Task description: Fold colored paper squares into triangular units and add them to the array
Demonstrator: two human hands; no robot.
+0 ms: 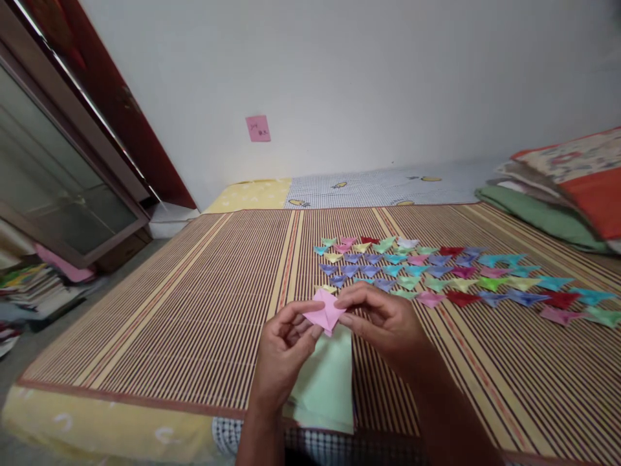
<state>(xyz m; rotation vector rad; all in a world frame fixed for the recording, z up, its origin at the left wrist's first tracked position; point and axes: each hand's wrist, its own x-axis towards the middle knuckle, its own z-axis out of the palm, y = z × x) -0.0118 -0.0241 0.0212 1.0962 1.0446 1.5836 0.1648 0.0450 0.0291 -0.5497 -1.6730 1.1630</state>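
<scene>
A small pink folded paper (326, 312), diamond-shaped with a crease down its middle, is held up between both hands. My left hand (285, 346) pinches its left corner between thumb and fingers. On the opposite corner, the thumb and index finger of my right hand (385, 323) are closed. Under the hands lies a pale green sheet of paper (327, 382) at the mat's near edge. Just beyond my right hand, several rows of small folded paper pieces (463, 285) in many colours are spread over the striped mat.
The striped bamboo mat (194, 310) covers a bed. Folded bedding (548, 207) is piled at the far right. A pink note (258, 129) sticks to the white wall. At left stand a glass-fronted cabinet (63, 175) and a stack of books (39, 285) on the floor.
</scene>
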